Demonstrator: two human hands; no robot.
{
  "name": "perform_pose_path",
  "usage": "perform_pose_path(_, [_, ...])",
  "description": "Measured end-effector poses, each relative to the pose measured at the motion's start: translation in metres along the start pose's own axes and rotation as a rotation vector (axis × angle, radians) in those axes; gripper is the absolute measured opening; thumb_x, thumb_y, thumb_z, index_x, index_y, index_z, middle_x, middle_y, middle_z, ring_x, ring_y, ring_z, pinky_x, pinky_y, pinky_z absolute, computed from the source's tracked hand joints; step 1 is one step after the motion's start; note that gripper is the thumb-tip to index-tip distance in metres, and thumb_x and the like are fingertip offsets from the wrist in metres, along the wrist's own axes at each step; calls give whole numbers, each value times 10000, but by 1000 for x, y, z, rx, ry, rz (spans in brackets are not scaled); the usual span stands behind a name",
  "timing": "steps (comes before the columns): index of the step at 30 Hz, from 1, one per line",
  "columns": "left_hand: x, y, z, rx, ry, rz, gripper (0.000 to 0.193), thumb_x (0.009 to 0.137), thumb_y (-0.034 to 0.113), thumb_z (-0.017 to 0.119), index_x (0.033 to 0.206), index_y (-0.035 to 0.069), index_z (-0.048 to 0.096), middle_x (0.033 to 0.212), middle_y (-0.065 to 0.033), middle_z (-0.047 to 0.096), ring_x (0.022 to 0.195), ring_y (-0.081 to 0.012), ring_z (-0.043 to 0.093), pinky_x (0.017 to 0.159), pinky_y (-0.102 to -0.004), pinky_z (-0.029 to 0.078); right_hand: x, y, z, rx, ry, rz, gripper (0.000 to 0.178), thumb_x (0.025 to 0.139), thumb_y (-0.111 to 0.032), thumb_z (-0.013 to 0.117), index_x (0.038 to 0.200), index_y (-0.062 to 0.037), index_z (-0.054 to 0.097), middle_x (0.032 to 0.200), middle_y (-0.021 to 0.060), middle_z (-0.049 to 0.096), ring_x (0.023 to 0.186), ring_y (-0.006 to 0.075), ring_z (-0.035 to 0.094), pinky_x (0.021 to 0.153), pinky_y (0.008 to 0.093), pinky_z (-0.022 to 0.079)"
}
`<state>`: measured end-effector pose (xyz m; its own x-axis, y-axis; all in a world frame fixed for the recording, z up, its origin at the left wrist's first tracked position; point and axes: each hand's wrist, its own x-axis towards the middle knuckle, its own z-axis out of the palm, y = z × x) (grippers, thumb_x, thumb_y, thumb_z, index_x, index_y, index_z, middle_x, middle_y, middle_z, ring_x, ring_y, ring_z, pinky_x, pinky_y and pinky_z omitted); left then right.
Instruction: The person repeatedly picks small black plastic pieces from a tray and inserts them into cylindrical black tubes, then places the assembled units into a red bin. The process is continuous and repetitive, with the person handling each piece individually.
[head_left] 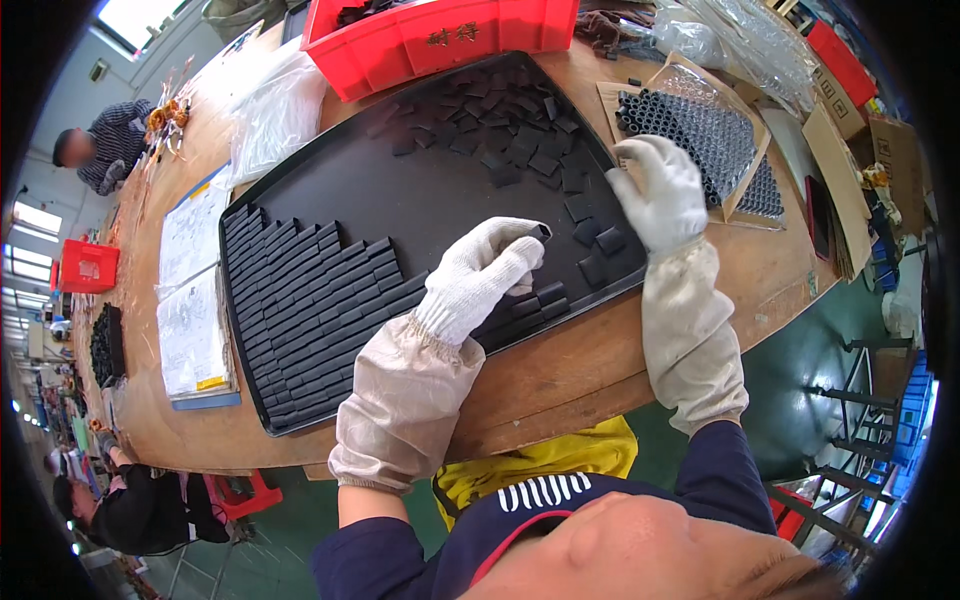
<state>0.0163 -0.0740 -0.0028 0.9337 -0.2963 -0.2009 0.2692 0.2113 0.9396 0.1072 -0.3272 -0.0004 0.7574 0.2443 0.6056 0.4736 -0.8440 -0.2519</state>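
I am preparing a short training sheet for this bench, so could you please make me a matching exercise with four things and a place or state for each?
1. Left hand
2. Large red bin
3. Folder
4. Tubes

A. Lying open to the left of the tray
B. Packed in a carton to the right of the tray
C. Pinching a small black piece
D. Standing at the far edge of the tray

Right pairs: 1-C, 2-D, 3-A, 4-B
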Motion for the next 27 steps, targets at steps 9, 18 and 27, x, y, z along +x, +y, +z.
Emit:
perform_pose_path(9, [-1,3,4,-20,32,23,340,1004,241,636,1260,19,606,963,-33,627,798,-82,548,721,-251,506,-6,57,-8,-604,-105,209,279,781,-303,769,1011,-172,682,1065,55,622,1049,268,590,962,448,440])
perform_pose_path(18, [-2,5,7,-11,63,10,362,1000,218,636,1297,18,586,1000,-42,634,827,-84,561,741,-247,511,-5,64,1,-628,-4,150,175,784,-290,763,887,-172,686,1004,38,641,976,252,619,886,436,477])
perform_pose_path(27, [0,1,0,28,50,30,305,972,147,647,1255,35,635,997,1,660,838,-54,572,766,-210,501,-11,-20,12,1037,-135,250,122,916,-21,656,1028,-19,609,1035,67,676,936,129,630,847,278,516])
